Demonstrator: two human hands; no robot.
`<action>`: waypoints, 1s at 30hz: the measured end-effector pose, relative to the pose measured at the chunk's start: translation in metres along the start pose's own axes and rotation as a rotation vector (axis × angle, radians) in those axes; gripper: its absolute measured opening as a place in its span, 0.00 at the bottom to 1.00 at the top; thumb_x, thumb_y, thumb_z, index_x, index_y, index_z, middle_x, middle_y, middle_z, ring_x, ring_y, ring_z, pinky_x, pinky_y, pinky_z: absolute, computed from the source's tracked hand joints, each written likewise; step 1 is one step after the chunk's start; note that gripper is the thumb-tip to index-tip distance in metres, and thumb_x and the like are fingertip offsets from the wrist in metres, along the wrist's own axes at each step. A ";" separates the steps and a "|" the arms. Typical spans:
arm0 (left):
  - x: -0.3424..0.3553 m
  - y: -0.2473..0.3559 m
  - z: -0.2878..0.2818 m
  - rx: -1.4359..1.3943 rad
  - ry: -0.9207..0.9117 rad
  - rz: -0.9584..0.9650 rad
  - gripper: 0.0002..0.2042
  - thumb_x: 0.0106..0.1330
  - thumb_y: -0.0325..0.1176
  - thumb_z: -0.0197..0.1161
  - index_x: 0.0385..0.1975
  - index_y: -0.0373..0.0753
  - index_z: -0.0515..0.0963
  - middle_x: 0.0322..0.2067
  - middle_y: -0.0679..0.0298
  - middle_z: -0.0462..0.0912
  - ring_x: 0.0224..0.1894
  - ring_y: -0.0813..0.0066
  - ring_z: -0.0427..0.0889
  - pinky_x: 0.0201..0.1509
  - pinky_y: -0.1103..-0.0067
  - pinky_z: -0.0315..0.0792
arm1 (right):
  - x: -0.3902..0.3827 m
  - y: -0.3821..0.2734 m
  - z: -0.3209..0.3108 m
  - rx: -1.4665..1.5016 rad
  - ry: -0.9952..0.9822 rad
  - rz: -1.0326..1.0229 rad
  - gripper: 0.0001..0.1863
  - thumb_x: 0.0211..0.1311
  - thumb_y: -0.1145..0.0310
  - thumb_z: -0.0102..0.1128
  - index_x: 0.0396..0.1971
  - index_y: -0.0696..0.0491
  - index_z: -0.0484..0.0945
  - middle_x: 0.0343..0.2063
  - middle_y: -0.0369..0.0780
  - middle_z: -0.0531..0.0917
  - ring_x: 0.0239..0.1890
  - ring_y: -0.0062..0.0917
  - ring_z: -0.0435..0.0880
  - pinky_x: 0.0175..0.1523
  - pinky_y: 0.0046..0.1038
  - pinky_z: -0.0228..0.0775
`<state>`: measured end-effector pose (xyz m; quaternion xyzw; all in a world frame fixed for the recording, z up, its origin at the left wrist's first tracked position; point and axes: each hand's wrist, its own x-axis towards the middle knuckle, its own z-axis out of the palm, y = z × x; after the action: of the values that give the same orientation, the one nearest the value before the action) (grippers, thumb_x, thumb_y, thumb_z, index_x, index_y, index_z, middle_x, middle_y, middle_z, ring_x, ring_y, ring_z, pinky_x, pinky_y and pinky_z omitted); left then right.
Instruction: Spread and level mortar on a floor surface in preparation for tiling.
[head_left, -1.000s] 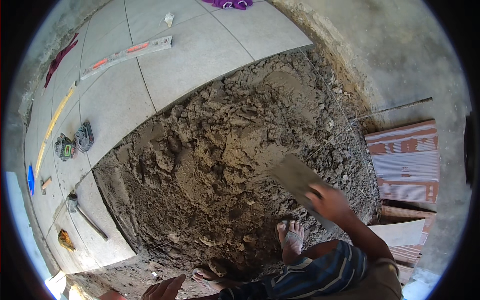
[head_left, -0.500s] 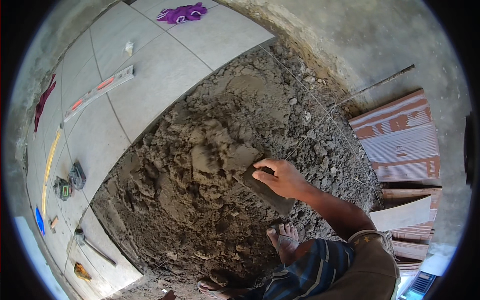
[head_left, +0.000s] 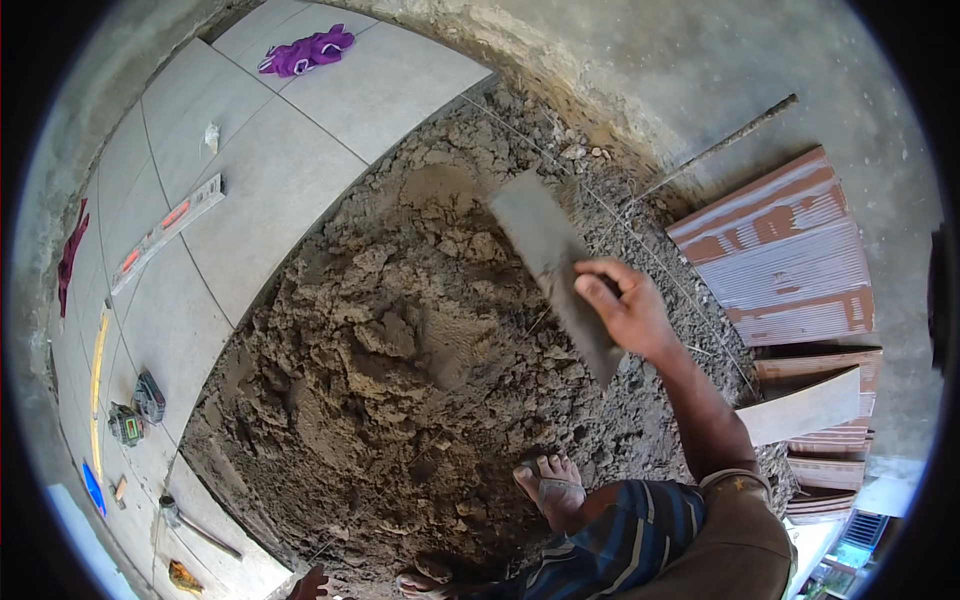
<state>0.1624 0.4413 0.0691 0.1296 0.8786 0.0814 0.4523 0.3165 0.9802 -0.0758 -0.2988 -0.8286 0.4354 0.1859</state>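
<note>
My right hand (head_left: 630,308) is closed around the grip of a rectangular plastering trowel (head_left: 540,235). Its flat grey blade is smeared with mortar and raised at a slant over the right part of the wet mortar bed (head_left: 400,380). The mortar is lumpy, with a smoother patch to the left of the trowel. At the bottom edge, only part of my left hand (head_left: 308,582) shows, its fingers apart and nothing visible in them, near the corner of the tiled floor (head_left: 290,160). My bare foot (head_left: 553,485) stands in the mortar.
Laid tiles carry a spirit level (head_left: 168,232), purple cloth (head_left: 305,50), yellow folding rule (head_left: 98,395), green-screened device (head_left: 126,425) and hammer (head_left: 200,530). A string (head_left: 620,230) crosses the mortar's right side. Stacked tiles (head_left: 780,260) and a metal rod (head_left: 720,145) lean by the wall.
The trowel has moved up and right, away from the mortar lump, and is now lifted. That lump looks flatter. The view has shifted slightly, and more of my left hand shows.
</note>
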 end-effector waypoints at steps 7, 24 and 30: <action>0.015 0.007 -0.005 -0.061 -0.035 0.080 0.32 0.67 0.32 0.71 0.71 0.40 0.68 0.63 0.54 0.79 0.57 0.60 0.82 0.60 0.68 0.77 | 0.033 0.078 -0.037 -0.413 -0.091 0.306 0.15 0.69 0.58 0.61 0.42 0.56 0.85 0.35 0.48 0.88 0.34 0.36 0.88 0.43 0.37 0.78; 0.022 0.019 -0.009 0.003 -0.016 0.129 0.29 0.67 0.35 0.71 0.68 0.38 0.72 0.61 0.51 0.80 0.58 0.56 0.81 0.62 0.65 0.75 | 0.106 0.022 0.027 -0.944 -0.372 0.134 0.17 0.76 0.55 0.49 0.49 0.51 0.78 0.38 0.47 0.88 0.38 0.41 0.89 0.44 0.41 0.85; 0.003 0.009 -0.003 0.012 -0.017 0.156 0.32 0.68 0.36 0.71 0.71 0.41 0.68 0.62 0.52 0.80 0.57 0.58 0.82 0.59 0.66 0.77 | 0.116 0.070 -0.009 -0.747 -0.174 0.171 0.17 0.70 0.57 0.57 0.43 0.55 0.84 0.38 0.51 0.88 0.43 0.44 0.89 0.51 0.44 0.82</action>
<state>0.1595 0.4508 0.0710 0.2011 0.8624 0.1099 0.4513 0.2577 1.0934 -0.1238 -0.3756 -0.9148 0.1417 -0.0437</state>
